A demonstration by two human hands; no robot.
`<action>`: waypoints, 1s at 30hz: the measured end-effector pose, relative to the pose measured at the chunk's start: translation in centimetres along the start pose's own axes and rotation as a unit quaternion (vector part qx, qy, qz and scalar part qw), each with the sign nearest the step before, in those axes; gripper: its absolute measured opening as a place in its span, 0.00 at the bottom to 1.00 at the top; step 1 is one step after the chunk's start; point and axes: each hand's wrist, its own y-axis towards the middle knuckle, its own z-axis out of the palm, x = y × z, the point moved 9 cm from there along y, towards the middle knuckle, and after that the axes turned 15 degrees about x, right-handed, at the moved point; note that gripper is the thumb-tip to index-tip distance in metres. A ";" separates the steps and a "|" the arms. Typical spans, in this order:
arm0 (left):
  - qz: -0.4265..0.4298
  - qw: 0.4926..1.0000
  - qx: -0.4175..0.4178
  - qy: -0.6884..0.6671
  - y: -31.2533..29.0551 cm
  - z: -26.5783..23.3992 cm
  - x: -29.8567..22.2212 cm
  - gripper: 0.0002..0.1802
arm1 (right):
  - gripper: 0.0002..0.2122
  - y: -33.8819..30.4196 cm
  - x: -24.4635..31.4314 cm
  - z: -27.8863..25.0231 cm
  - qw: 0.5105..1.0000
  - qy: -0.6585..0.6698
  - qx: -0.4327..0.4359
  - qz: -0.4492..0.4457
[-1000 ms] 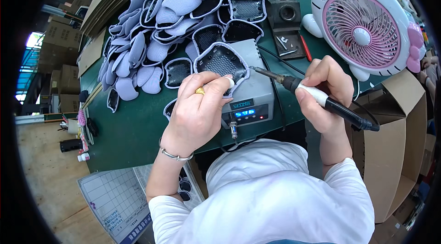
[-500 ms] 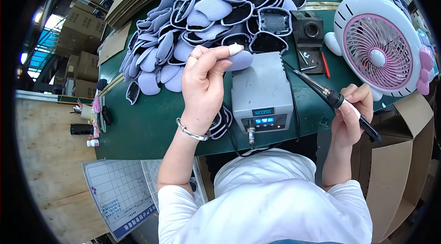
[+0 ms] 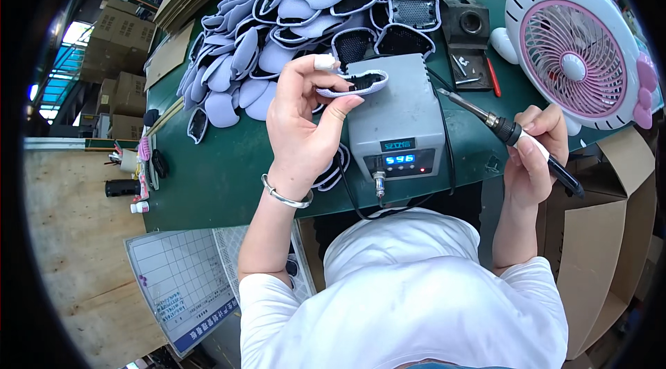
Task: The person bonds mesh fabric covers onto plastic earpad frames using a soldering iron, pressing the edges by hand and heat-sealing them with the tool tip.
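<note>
My left hand (image 3: 305, 108) pinches a lavender mesh-covered pad (image 3: 371, 84) between thumb and fingers, its black inner side facing up. A white wrap covers one fingertip. The pad is held over the left edge of a grey soldering station (image 3: 395, 108) with a lit blue display. In my right hand (image 3: 535, 154) is a soldering iron (image 3: 505, 130), gripped by its dark handle, with the tip pointing up and left, away from the pad. A large heap of similar lavender pads (image 3: 277, 56) lies beyond my left hand, some showing black undersides.
A white and pink fan (image 3: 572, 67) stands at the right. Left of it are a dark iron holder (image 3: 466, 29) and a red-handled tool (image 3: 493, 77). An open cardboard box (image 3: 590, 244) sits at lower right. The iron's cable (image 3: 451, 161) curves around the station on the green table (image 3: 208, 188).
My left hand has turned and drawn the pad nearer, so its black inner side now shows. The right hand still grips the soldering iron, almost unmoved. The view has shifted slightly.
</note>
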 end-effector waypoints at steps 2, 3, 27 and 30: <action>0.021 1.000 0.012 0.013 -0.6 0.5 -0.4 0.18 | 0.10 0.2 0.2 0.1 1.000 0.015 0.012 -0.003; 0.012 1.000 0.016 0.005 -0.9 0.6 -0.1 0.18 | 0.10 0.2 0.0 0.1 1.000 0.011 0.008 0.008; 0.184 0.938 0.098 0.275 -1.9 3.5 -3.7 0.23 | 0.09 3.9 3.2 8.3 0.904 -0.369 0.192 -0.102; 0.114 0.970 0.092 0.196 -1.6 2.9 -2.8 0.21 | 0.08 3.6 3.1 6.3 0.942 -0.298 0.127 -0.086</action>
